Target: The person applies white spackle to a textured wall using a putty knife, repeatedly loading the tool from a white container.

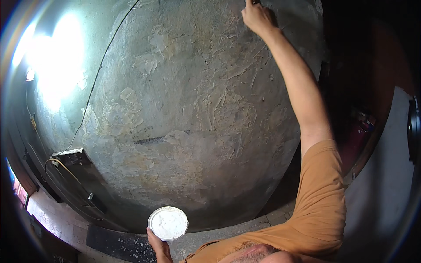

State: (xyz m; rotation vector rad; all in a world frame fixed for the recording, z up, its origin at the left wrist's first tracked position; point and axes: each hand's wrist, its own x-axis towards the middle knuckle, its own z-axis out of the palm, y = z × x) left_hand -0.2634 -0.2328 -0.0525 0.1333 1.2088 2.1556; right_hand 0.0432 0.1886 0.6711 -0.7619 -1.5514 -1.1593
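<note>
Near the lower edge of the view, the left hand [158,246] comes up from below and its grip is closed on the underside of a small round tub [168,223], with the thumb lying along the tub's left rim. The tub is open at the top and filled almost to the brim with a white paste, and it is held level in front of the wall's lower edge. Just beyond it, at the foot of the wall, runs a dark ledge [118,245] speckled with pale flecks.

Behind the tub rises a rough plastered wall [188,131], grey-green with lighter patches and ridged trowel marks across its middle. Toward the wall's lower left corner sits a dark box [72,157], and a thin cable [94,83] climbs from it to the upper edge. Bright glare washes out the upper left corner.

Farthest off, the right arm, in an orange sleeve [322,197], stretches up to the wall's upper edge. The right hand [256,17] presses there with its grip curled closed; something dark shows at the fingers, but I cannot tell what it is, as the frame cuts it off.
</note>
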